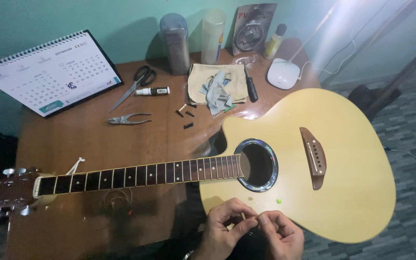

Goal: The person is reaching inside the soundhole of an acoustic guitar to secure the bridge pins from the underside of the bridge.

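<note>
Fingers (251, 222) of both hands pinched together on something thin, likely a string (253, 220), too fine to tell; left hand (222, 231) and right hand (281, 234) at bottom centre, over the lower edge of the guitar (347, 192). Probably restringing: bridge (315, 156) holes bare, fretboard (140, 174) stringless. Next calls for threading an end into the bridge. Farther up the bench (97, 144): pins (185, 115), pliers (128, 119), scissors (138, 82), cloth (215, 82), calendar (49, 72).

Both hands — left hand (222, 231), right hand (280, 236) — pinch something tiny beside the stringless guitar (314, 168).
</note>
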